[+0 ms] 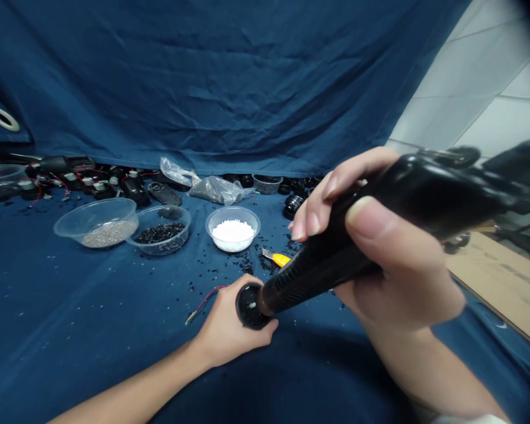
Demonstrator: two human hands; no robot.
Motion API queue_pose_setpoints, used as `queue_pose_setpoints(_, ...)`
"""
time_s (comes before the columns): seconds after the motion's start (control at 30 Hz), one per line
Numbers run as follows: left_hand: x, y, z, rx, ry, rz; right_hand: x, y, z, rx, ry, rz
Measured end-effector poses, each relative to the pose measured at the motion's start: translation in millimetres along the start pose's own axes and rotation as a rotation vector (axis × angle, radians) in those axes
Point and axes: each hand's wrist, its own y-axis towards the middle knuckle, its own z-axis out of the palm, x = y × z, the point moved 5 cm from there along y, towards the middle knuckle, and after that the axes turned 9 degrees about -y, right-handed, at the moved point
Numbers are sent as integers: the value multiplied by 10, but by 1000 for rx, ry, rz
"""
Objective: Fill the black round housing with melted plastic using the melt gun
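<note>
While the small black round part (249, 306) was pinned to the blue-draped counter (92, 330) by the closed left hand (224, 328), the black power tool (380, 229) was gripped by the right hand (380, 259). The part was judged rigid, light and best held by its rim.

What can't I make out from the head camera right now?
- Tool tip: hidden where the black power tool meets the round black part.
- Round black part: largely covered by the left hand.
- Tool's rear end: blurred near the right edge.
- Black pieces along the cloth: too small to identify.
</note>
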Motion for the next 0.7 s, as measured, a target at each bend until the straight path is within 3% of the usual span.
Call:
queue_pose_setpoints(0.3,-37,4,-38,-44,-22,22,60,-13,-53,-107,22,19)
queue_pose_setpoints(0.7,-44,2,-34,-55,-34,13,127,-16,-42,-90,-44,22)
